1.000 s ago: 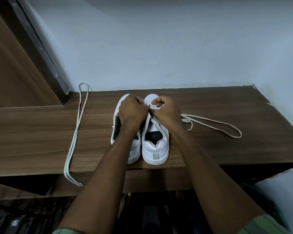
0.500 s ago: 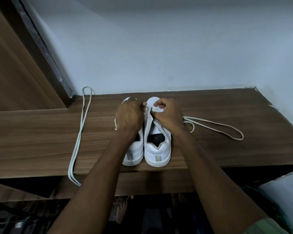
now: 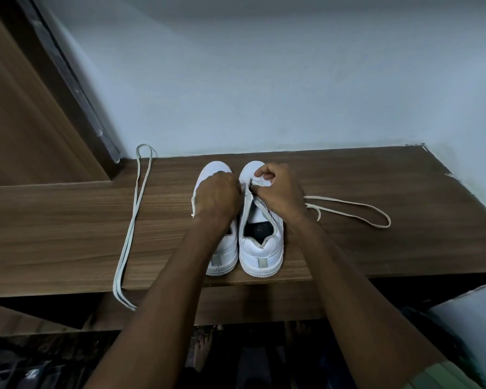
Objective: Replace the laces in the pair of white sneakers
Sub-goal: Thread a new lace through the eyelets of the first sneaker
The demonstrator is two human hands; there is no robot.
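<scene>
White lace (image 3: 348, 210): soft, limp, light; pinch near tip | both hands' fingers (image 3: 260, 173) curled, pinching it at right sneaker (image 3: 261, 248) eyelets

Place: a home, likely a bedroom or entry corner | Signs: wood-grain shelf (image 3: 68, 220) against a plain painted wall (image 3: 264, 80) | wooden door (image 3: 17, 122) at the shelf's far left corner | bare feet (image 3: 205, 349) below its near edge

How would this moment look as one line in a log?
stage: lacing right sneaker | left hand: at eyelets | right hand: pinching lace | spare lace: on shelf
</scene>
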